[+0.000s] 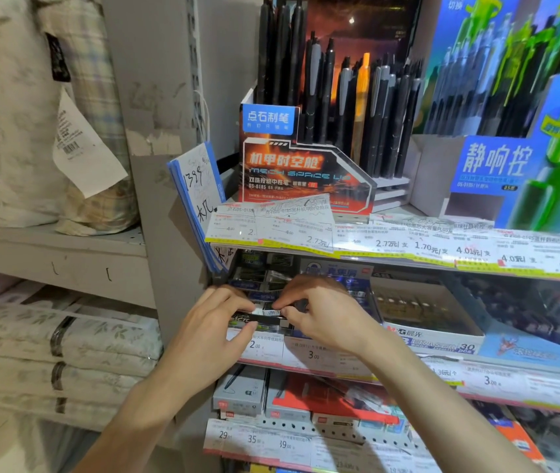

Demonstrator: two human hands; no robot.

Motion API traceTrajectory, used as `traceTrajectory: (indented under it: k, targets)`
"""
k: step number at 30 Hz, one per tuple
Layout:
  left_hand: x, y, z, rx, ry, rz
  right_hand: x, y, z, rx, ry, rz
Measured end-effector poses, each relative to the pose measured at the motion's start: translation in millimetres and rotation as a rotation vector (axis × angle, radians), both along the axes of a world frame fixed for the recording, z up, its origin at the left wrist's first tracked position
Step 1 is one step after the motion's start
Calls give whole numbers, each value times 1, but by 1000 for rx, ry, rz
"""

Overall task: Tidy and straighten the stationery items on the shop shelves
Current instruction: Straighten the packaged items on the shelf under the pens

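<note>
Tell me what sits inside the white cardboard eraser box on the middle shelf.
The white cardboard eraser box holds rows of small dark-wrapped blocks, presumably erasers. The shelf above shades them, so their labels and any lower layers cannot be seen.

Small dark packet [268, 310]: mostly covered by both hands, print unreadable | middle shelf recess [254, 268]: shadowed, items indistinct | price labels [408, 245]: fine print too blurred to read | green pen display [551, 158]: cut off by right edge | folded bedding [33, 343]: cut off by left edge
</note>
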State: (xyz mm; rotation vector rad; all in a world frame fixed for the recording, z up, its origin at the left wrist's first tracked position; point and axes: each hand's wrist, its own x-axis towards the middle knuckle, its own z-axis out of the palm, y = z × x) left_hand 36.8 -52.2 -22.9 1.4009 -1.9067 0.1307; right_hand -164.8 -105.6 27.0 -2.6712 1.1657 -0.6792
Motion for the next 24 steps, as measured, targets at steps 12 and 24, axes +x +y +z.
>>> traceTrajectory:
  k: [12,24]
  targets:
    - [0,1,1,9,0,-3,1,-4,2,31,-29,-68]
    - [0,1,1,10,14,-4,7,-11,-3,74,-170,-114]
